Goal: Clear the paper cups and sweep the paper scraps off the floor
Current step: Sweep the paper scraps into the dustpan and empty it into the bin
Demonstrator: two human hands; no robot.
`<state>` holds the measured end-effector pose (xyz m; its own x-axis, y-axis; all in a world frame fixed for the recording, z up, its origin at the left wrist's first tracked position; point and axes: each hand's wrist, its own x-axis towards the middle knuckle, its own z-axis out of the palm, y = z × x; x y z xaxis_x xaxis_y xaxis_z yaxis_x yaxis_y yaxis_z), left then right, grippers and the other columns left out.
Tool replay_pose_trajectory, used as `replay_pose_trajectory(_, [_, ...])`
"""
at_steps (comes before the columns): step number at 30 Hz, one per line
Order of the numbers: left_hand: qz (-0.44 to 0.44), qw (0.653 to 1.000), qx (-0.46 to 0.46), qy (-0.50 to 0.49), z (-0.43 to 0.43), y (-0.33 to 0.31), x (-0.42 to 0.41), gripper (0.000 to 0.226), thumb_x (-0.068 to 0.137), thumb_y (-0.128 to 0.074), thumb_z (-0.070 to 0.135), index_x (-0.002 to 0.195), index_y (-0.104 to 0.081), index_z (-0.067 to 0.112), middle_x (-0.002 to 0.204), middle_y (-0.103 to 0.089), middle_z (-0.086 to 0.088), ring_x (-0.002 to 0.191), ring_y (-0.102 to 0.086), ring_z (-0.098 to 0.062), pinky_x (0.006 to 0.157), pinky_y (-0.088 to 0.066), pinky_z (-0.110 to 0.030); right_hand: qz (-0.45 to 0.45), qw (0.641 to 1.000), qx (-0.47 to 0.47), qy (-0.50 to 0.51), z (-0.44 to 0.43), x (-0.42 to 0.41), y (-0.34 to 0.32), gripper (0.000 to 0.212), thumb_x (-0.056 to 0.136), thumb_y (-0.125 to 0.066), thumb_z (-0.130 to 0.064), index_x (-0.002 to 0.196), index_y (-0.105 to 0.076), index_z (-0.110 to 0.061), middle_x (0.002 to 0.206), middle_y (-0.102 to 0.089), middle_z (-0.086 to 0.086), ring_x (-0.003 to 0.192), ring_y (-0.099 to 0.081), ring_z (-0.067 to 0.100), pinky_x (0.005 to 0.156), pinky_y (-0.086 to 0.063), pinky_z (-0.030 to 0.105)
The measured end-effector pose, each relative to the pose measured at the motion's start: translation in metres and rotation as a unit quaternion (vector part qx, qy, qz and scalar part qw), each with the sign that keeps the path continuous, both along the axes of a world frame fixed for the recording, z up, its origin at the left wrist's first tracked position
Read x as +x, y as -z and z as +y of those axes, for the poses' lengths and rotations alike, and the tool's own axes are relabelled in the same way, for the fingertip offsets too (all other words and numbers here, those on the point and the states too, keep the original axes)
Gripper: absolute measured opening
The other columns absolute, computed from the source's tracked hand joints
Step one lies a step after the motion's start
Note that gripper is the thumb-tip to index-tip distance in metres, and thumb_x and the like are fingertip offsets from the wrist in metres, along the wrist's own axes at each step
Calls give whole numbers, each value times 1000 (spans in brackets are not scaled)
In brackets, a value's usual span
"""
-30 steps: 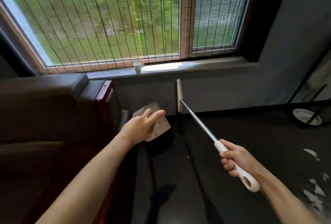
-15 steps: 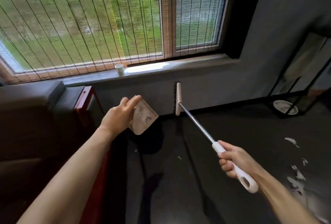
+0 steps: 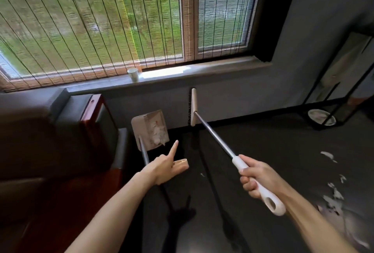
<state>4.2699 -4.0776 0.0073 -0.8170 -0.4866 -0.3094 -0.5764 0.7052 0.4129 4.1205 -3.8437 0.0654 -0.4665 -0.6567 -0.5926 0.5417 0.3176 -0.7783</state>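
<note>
Left hand (image 3: 164, 169) holds the dustpan handle (image 3: 144, 154), forefinger and thumb straight; right hand (image 3: 254, 179) grips the broom handle (image 3: 239, 164).

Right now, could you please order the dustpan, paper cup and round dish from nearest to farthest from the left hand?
1. Dustpan: held by the left hand.
2. Paper cup: ahead on the windowsill.
3. Round dish: floor, far right.

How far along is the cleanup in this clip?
Partly done. Done: some scraps already sit in the dustpan. In hand: the left hand holds the dustpan up by its handle, the right hand grips the broom. Left: more scraps on the floor at right, one small scrap near the middle, and a cup on the sill.
</note>
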Motion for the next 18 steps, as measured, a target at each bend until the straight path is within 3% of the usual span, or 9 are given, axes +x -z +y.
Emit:
replay_pose_trajectory(6, [-98,975,-185,76,13,-1,-1,82,86,-40,68,148,-22,16,120,-60,-16,110,-56,-35,89,-44,-40,4,1000,-9,-15,-3,9,-1,62,94,-40,6,148,-30,-23,53,-43,5,32,-38,5,28,-29,15])
replay_pose_trajectory(11, [-75,945,-291,130,20,10,-8,75,91,-30,64,147,-23,14,107,-67,-13,96,-64,-35,78,-47,-38,10,999,-16,-34,3,14,-3,57,95,-41,5,143,-36,-23,56,-44,5,34,-38,5,29,-30,16])
replay_pose_trajectory(13, [-34,928,-339,153,12,16,-7,77,87,-17,68,135,-41,13,97,-69,-10,87,-66,-34,72,-49,-36,6,999,-20,-37,5,15,-3,57,95,-41,5,144,-35,-24,56,-44,5,35,-39,5,29,-30,16])
replay_pose_trajectory(14, [1,920,-353,169,7,21,-6,81,81,-8,70,119,-52,13,89,-70,-9,80,-68,-34,67,-52,-36,4,999,-21,-38,7,15,-2,58,95,-42,5,144,-35,-24,56,-44,5,35,-39,5,29,-31,16])
replay_pose_trajectory(16, [38,913,-362,186,2,23,-4,84,73,0,72,94,-55,13,76,-69,-7,69,-68,-34,57,-50,-32,2,999,-24,-39,9,15,-2,59,95,-42,4,145,-33,-25,56,-44,4,36,-39,5,30,-31,17])
replay_pose_trajectory(18, [40,913,-362,185,2,22,-3,82,71,2,71,92,-53,14,75,-68,-5,69,-68,-32,53,-41,-28,0,999,-27,-35,12,14,-2,61,95,-43,4,147,-30,-25,56,-45,4,36,-39,5,30,-32,17])
